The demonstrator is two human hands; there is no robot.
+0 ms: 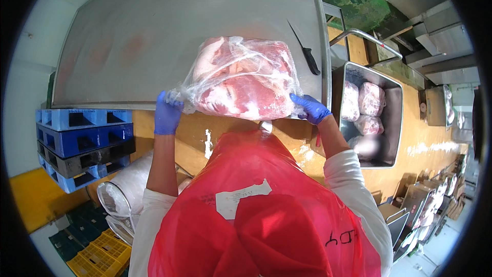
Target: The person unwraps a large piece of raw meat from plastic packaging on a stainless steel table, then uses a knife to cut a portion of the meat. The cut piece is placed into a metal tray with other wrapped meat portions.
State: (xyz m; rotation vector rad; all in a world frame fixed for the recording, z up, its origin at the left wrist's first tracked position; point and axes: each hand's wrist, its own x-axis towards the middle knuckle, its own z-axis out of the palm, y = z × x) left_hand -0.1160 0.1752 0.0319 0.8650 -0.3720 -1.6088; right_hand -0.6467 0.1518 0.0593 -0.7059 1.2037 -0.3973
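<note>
A large block of raw meat [241, 79], pink with white fat and wrapped in clear plastic film, lies at the near edge of the metal table [143, 15]. My left hand [169, 114], in a blue glove, is closed on the bunched film at the block's left corner. At its right corner my right hand [311, 109], gloved the same way, grips the wrapped edge, with some fingertips hidden. A knife with a black handle [310, 61] rests on the table right of the meat, its blade pointing away from me.
To the right stands a metal tub [394, 123] with several wrapped meat pieces [371, 98], beside a cart handle [366, 33]. Stacked blue and black pallets [84, 141] are at the left, near a plastic-lined bin [123, 192] and yellow crates [100, 256].
</note>
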